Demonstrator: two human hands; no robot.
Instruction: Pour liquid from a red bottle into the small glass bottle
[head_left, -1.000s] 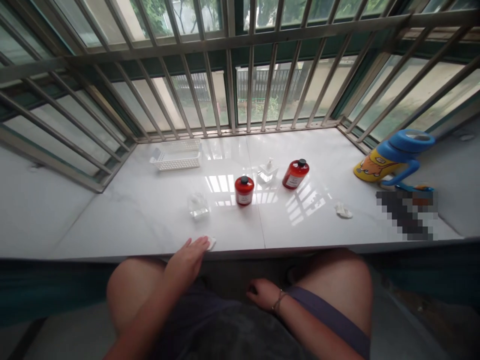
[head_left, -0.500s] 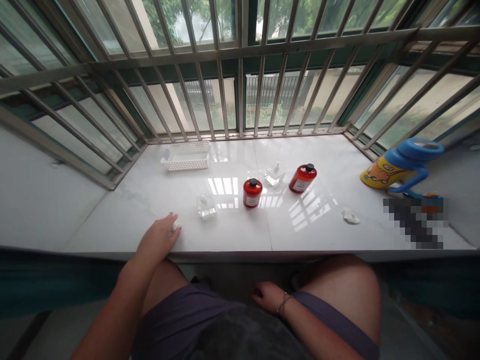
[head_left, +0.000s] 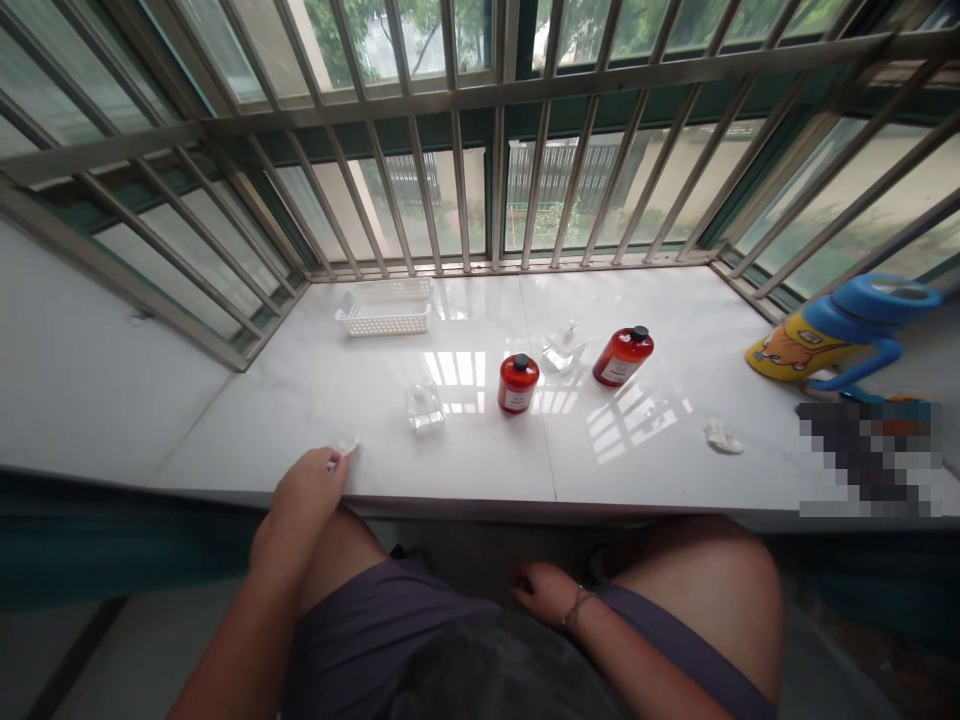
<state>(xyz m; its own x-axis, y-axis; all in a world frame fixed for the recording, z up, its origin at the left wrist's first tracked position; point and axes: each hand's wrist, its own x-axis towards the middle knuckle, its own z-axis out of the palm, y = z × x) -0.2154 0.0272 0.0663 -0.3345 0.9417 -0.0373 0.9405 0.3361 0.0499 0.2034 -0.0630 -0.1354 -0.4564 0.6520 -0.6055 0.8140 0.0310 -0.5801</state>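
My left hand (head_left: 304,492) lies flat at the front edge of the white marble sill (head_left: 645,440), its fingertips pressing a small white pad (head_left: 346,444) onto the surface. My right hand (head_left: 546,593) rests on my lap between my thighs, fingers loosely curled, holding nothing. Beyond the left hand stand a small clear glass jar (head_left: 424,406), a short red jar with a black lid (head_left: 517,383), a clear pump bottle (head_left: 565,346) and a taller red bottle (head_left: 622,356).
A white slotted basket (head_left: 385,310) sits at the back left by the metal window bars (head_left: 480,150). A crumpled white pad (head_left: 723,437) lies on the right. A yellow and blue handled cup (head_left: 836,335) lies at the far right.
My left hand has slid the white pad leftward along the sill's front edge. My right hand has stayed on my lap. The view shifted slightly.
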